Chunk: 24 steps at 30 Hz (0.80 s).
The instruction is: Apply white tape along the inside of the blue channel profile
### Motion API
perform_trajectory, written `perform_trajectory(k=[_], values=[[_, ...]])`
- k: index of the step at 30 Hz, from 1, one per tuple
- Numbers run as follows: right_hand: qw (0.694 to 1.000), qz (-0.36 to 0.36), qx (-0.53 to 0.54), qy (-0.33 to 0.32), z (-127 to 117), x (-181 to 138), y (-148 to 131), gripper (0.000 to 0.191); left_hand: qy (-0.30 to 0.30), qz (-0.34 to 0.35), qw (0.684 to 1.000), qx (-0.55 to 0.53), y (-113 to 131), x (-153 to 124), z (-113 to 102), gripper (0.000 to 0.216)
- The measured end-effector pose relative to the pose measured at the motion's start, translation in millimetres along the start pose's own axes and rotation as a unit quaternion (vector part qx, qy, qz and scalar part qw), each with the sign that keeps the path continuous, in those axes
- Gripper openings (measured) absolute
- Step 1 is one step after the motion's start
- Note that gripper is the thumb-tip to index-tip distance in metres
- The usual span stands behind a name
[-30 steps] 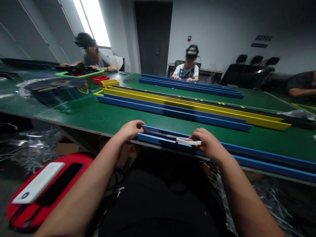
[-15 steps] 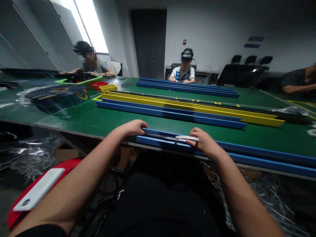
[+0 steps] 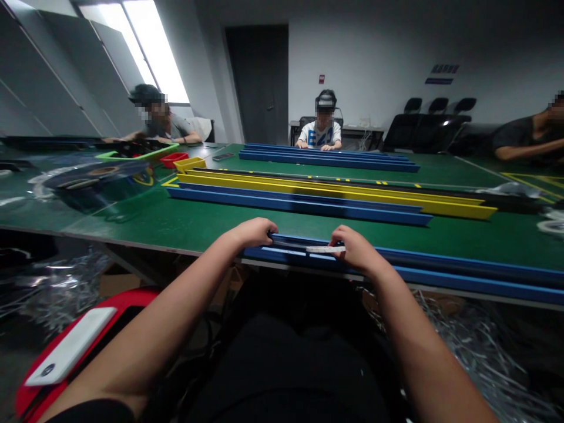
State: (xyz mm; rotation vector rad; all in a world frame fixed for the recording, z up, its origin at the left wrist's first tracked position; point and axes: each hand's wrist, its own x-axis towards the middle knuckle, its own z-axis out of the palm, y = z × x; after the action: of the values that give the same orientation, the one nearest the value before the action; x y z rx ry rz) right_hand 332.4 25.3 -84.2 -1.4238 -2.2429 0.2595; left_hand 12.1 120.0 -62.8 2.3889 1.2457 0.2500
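Note:
A long blue channel-shaped rail lies along the near edge of the table, with a dark strip running in its groove. Near the rail's left end, my left hand has its fingers curled together and bent down into the groove; what the fingertips pinch, if anything, is hidden. My right hand grips a thin white roll of tape between thumb and fingers, just above the rail. The roll shows nearly edge-on and points towards my left hand.
Beyond lie another blue rail, yellow rails and further blue rails on the green table. A large wrapped reel stands left. Three people sit around the table. A white power bank-like box rests on a red seat.
My left hand has shifted a little right along the rail. My right hand has moved slightly left, and the tape roll has turned from a visible ring to nearly edge-on. The view has shifted slightly.

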Motion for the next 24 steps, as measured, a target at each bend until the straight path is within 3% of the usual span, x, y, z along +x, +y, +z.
perform_trajectory(k=[8, 14, 24], values=[[0.999, 0.004, -0.034, -0.006, -2.6, 0.5, -3.8, 0.009, -0.001, 0.071, 0.997, 0.042, 15.0, 12.8, 14.8, 0.028], [0.999, 0.008, -0.041, -0.020, -3.1, 0.8, -4.6, 0.013, -0.009, 0.037, 0.997, 0.065, 17.3, 15.5, 21.4, 0.028], [0.996, 0.005, 0.048, 0.079, -14.4, -18.0, -3.2, 0.018, -0.012, 0.001, 0.996, 0.090, 20.8, 10.7, 18.8, 0.027]])
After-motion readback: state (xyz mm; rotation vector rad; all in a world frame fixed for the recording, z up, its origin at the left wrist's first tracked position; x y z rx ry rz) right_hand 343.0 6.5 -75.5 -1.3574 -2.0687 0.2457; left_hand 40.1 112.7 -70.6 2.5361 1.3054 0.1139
